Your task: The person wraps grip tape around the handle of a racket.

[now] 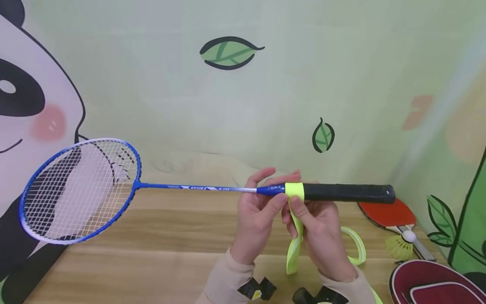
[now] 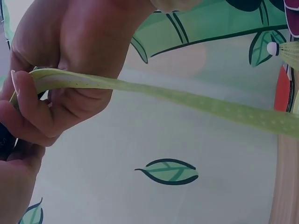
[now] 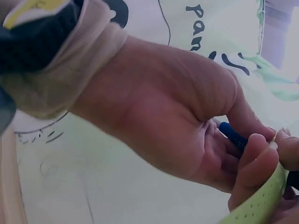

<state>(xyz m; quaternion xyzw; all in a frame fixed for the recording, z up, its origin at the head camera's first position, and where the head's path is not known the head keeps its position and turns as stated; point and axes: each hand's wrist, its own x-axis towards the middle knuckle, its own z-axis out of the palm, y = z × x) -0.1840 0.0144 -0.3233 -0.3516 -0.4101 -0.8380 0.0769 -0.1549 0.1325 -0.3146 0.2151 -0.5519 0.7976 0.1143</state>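
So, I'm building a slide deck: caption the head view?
Yellow tape wrapped around a badminton racket where its black handle begins, with more hanging below.

Here we go: we have two hands, one left hand (image 1: 258, 217) and one right hand (image 1: 322, 230), and that's two sleeves (image 1: 224, 280), two dark wrist devices (image 1: 258, 289). One badminton racket (image 1: 159, 185), just the one! Now the yellow-green strip (image 1: 294, 249): we see one, then one loop (image 1: 361, 249), and whether they make one length or two, we can't tell. On we go: one red bat (image 1: 391, 211), one shuttlecock (image 1: 400, 248), one maroon case (image 1: 429, 272), one table (image 1: 152, 261). On the backdrop (image 1: 163, 84), one panda (image 1: 49, 122), and we make it two stand-alone leaves (image 1: 228, 55).
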